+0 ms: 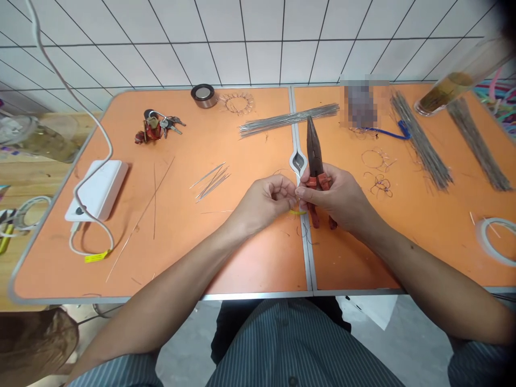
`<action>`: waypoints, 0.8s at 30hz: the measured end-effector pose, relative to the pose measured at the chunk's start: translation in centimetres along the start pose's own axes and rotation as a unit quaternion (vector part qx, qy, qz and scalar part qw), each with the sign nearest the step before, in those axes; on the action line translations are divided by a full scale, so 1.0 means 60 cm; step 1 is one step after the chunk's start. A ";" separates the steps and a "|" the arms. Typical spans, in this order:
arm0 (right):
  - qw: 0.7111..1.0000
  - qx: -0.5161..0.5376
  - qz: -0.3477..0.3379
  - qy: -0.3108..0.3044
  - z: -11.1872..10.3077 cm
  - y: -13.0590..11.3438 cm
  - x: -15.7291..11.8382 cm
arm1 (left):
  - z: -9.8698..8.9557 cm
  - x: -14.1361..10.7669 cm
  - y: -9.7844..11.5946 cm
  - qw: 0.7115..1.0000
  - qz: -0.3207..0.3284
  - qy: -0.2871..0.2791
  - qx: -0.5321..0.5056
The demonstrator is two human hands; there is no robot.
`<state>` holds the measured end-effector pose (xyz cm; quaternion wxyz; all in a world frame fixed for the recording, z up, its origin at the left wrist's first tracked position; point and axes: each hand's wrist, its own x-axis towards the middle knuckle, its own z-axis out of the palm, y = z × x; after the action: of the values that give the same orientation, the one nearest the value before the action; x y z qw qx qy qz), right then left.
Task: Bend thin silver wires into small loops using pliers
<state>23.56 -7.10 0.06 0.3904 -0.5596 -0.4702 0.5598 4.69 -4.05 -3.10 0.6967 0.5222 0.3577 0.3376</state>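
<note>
My right hand [346, 196] is closed around long-nose pliers [315, 156] with red handles, their dark jaws pointing toward the wall. Its thumb and forefinger also come together close to my left fingertips. My left hand [270, 200] is pinched shut, almost touching the right one; whatever sits between its fingers is too fine to make out. Just beneath the fingertips shows a small yellow piece [297, 212]. Short cut wires [213, 181] lie to the left of my left hand. Beyond the pliers' tip rests a bundle of straight metal wires [288, 119].
On the orange table [250, 258] are a white power box [97, 191] with a cable, keys [165, 123], a tape roll [203, 95] and a wire ring [237, 103]. Rightward lie more wire bundles [423, 142], tangled wire [381, 185], a cup [443, 94] and a white ring [486, 242].
</note>
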 end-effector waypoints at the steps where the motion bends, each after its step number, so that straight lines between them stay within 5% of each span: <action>1: 1.000 -0.001 -0.003 0.003 0.000 0.001 0.000 | 0.000 0.000 0.000 1.000 0.003 0.005 0.003; 24: 0.999 -0.012 -0.011 0.030 0.010 0.002 -0.011 | 0.000 -0.002 0.005 0.993 0.081 0.042 0.074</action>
<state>23.00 -7.81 0.11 0.4037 -0.5760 -0.4712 0.5322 4.61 -4.07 -2.82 0.6109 0.5853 0.3670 0.3868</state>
